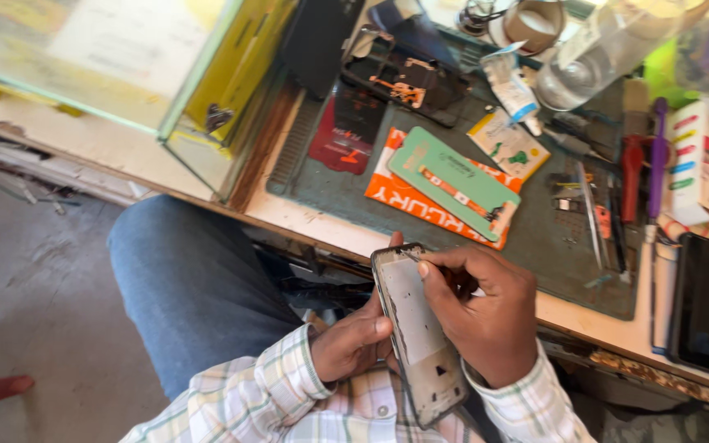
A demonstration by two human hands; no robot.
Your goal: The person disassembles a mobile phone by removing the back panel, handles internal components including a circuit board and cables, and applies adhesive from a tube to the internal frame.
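Work is at the stage of picking at the inside of an opened phone frame [417, 336], which is held over the lap, just in front of the bench edge. The left hand [353, 340] is closed around the frame's left edge and back, holding it tilted with the open side up. The right hand [486, 316] is closed on a thin tool [412, 257], pinched between thumb and fingertips, with its tip set near the upper right corner of the frame. Judging from this posture, the next move calls for a steady left-hand hold and small, controlled motion of the tip along the edge, since a slip could scratch the inner surface. Beyond the hands, a dark work mat [535, 238] lies on the bench and carries a green phone part [453, 180] resting on an orange packet [408, 201], a dark opened phone [408, 82], tweezers [591, 217] and a purple-handled tool [656, 156]. A black phone [706, 303] lies near the right edge of the bench. A clear bottle [592, 53] lies farther back. Nothing on the bench blocks the hands; the bench edge itself stands close to the top of the frame.
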